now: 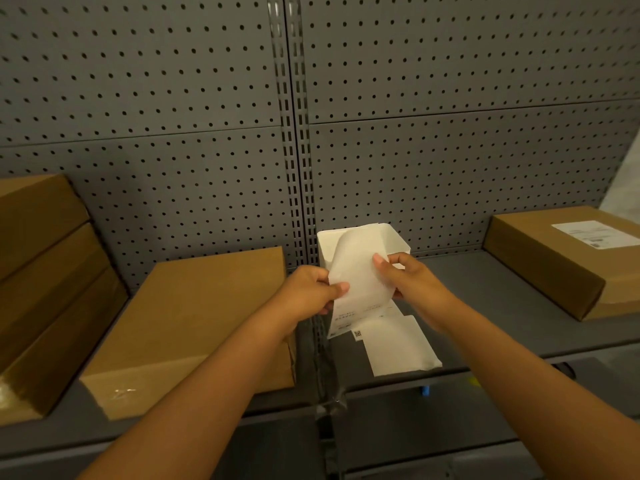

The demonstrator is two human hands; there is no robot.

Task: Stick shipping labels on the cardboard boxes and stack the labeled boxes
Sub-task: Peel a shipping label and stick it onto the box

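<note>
Now both hands pinch a white printed shipping label (358, 289): left hand (313, 292) at its left edge, right hand (412, 278) at its right. Bare grey metal shelf (467, 299) lies open between the plain brown cardboard box (194, 323) on the left and the labeled brown cardboard box (568, 258) far right.

Brown boxes (194, 323), white label (360, 282), grey perforated pegboard (138, 98).

Dim warm light, bowed wide-angle edges
</note>
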